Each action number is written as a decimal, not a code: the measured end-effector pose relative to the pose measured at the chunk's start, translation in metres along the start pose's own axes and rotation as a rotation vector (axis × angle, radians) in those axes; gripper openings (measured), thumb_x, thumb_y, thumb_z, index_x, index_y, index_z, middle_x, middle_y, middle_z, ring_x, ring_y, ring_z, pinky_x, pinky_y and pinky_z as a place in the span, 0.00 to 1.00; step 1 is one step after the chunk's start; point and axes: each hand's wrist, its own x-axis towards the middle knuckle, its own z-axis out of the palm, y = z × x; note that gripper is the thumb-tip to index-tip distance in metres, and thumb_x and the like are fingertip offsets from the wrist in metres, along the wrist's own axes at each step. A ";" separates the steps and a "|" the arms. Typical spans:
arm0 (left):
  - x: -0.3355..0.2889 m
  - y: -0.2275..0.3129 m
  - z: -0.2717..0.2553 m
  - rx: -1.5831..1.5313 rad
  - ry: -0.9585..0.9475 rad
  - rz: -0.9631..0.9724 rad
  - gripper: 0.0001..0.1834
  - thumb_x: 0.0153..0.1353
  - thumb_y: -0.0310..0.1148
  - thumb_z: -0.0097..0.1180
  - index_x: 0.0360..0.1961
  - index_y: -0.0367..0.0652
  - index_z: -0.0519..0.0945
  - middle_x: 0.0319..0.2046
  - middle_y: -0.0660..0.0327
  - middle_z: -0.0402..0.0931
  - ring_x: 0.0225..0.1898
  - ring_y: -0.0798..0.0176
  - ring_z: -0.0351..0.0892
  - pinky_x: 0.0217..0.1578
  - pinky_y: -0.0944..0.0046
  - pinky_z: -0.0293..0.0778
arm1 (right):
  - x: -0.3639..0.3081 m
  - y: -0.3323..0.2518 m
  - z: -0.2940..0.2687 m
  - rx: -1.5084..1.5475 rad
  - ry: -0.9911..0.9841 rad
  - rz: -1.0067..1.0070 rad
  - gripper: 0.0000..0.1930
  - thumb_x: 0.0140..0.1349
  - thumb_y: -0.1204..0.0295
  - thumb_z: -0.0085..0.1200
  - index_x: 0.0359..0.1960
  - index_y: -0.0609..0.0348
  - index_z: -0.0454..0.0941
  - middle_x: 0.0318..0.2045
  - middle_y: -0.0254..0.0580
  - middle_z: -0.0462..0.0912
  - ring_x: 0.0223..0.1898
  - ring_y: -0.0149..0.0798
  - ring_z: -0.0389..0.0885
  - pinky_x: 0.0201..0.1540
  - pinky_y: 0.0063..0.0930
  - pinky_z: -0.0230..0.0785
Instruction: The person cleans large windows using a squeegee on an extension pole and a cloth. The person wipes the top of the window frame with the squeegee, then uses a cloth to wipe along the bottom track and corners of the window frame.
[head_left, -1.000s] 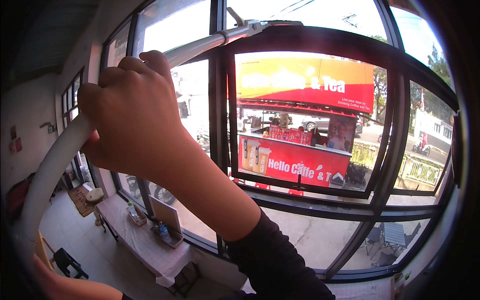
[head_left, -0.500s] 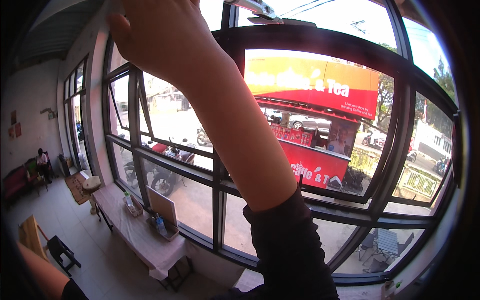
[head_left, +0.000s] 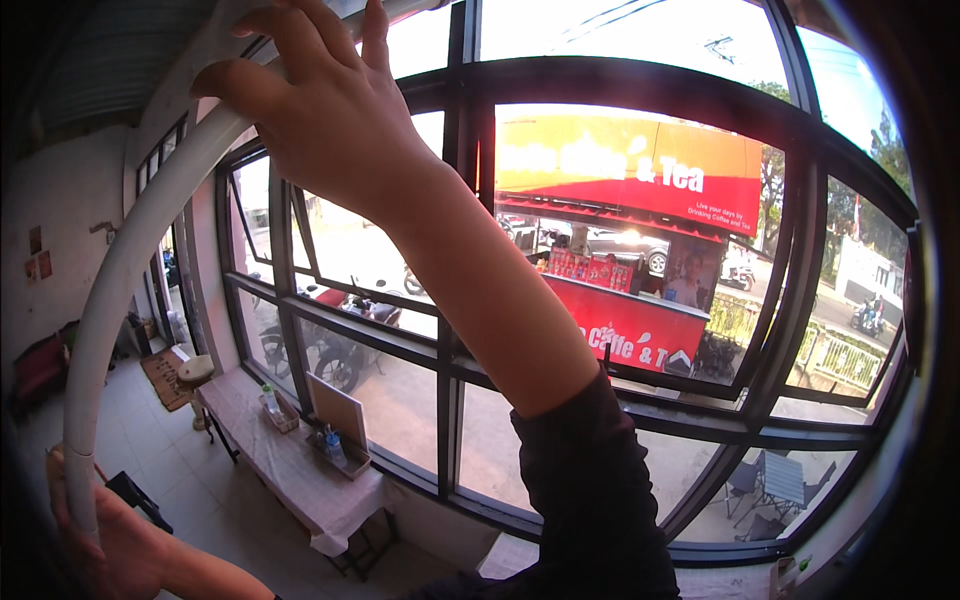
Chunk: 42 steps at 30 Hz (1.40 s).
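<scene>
One white pole (head_left: 150, 230) spans my feed | right hand (head_left: 340, 130): fingers spread loosely over it | left hand (head_left: 125, 540): fingers wrapped lower down | white lettering (head_left: 682, 177) on orange-red kiosk sign (head_left: 725, 165)

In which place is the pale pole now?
In the head view, the pole runs up the left side, from the left hand at lower left past the right hand near the top.

Gap R of pole (head_left: 117, 262); win. frame (head_left: 464, 135) beyond
</scene>
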 end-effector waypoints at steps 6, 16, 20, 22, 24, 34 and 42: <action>-0.062 -0.036 -0.027 -0.318 0.032 -0.307 0.11 0.36 0.29 0.50 0.11 0.49 0.59 0.19 0.68 0.59 0.50 0.64 0.61 0.67 0.56 0.32 | -0.031 0.013 -0.006 0.177 -0.225 0.271 0.15 0.47 0.75 0.56 0.36 0.38 0.75 0.49 0.41 0.67 0.61 0.50 0.56 0.59 0.67 0.39; -0.102 -0.075 -0.034 -0.378 -0.072 -0.476 0.11 0.41 0.33 0.55 0.17 0.47 0.63 0.29 0.64 0.66 0.59 0.58 0.55 0.65 0.57 0.42 | -0.090 0.031 -0.017 0.125 -0.308 0.350 0.14 0.48 0.81 0.55 0.35 0.44 0.76 0.51 0.42 0.67 0.62 0.57 0.52 0.58 0.51 0.56; -0.131 -0.060 -0.052 -0.164 0.084 -0.536 0.09 0.45 0.36 0.54 0.27 0.44 0.73 0.43 0.59 0.71 0.63 0.55 0.52 0.65 0.55 0.43 | -0.123 0.015 -0.017 0.320 -0.357 0.348 0.10 0.45 0.77 0.57 0.28 0.43 0.78 0.46 0.42 0.71 0.63 0.55 0.52 0.59 0.69 0.42; -0.161 -0.038 -0.083 -0.216 0.300 -0.833 0.20 0.51 0.44 0.50 0.41 0.42 0.74 0.57 0.49 0.62 0.64 0.51 0.52 0.62 0.47 0.50 | -0.139 -0.008 -0.017 0.359 -0.339 0.302 0.09 0.43 0.76 0.58 0.24 0.42 0.78 0.42 0.35 0.74 0.59 0.51 0.59 0.57 0.75 0.38; -0.188 -0.013 -0.115 -0.285 0.308 -1.167 0.28 0.55 0.49 0.46 0.51 0.42 0.70 0.56 0.47 0.62 0.60 0.50 0.59 0.59 0.48 0.56 | -0.163 -0.034 -0.017 0.413 -0.302 0.264 0.08 0.40 0.75 0.61 0.24 0.46 0.77 0.35 0.32 0.75 0.53 0.48 0.65 0.54 0.63 0.49; -0.148 0.017 -0.151 0.800 -0.284 -1.575 0.29 0.50 0.53 0.50 0.42 0.38 0.73 0.45 0.52 0.72 0.47 0.63 0.71 0.47 0.62 0.62 | -0.281 -0.189 -0.050 0.578 -0.296 0.033 0.14 0.45 0.77 0.58 0.33 0.40 0.76 0.40 0.24 0.73 0.48 0.24 0.67 0.44 0.58 0.50; -0.157 -0.069 -0.078 0.529 -0.408 -1.497 0.26 0.52 0.39 0.60 0.47 0.35 0.68 0.37 0.54 0.74 0.33 0.66 0.75 0.30 0.66 0.70 | -0.310 -0.374 -0.111 2.087 -0.770 1.100 0.07 0.50 0.79 0.53 0.29 0.51 0.74 0.34 0.32 0.72 0.43 0.33 0.68 0.49 0.32 0.61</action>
